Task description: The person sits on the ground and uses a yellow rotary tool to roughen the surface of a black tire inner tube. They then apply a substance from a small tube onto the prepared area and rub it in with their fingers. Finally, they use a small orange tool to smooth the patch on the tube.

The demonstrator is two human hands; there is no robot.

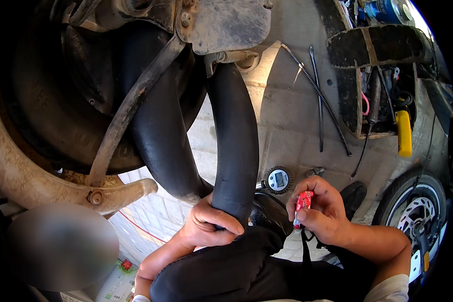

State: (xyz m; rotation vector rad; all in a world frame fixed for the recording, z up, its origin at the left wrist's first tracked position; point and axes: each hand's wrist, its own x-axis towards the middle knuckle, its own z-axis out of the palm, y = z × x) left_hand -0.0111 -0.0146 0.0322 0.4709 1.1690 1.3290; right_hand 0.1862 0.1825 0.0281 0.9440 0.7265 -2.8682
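Observation:
A black rubber inner tube (236, 136) hangs in a loop from beside the wheel, slightly puffed out. My left hand (210, 224) is wrapped round its lower bend, just above my knee. To the right, my right hand (326, 214) pinches a small crumpled red tube (303, 202) with a silvery end, held upright between thumb and fingers. A gap separates it from the inner tube. Beyond my right hand, a round digital tyre gauge (278, 179) lies on the ground. The upper part of the inner tube passes behind a rusty metal bar (131, 113).
A muddy wheel with its tyre (35, 95) and fender fills the left. Two long metal rods (320, 105) lie on the paving. An open toolbox (350, 105) holds tools, with a yellow-handled one (403, 133) at its edge. Another small wheel (417, 214) is at the right.

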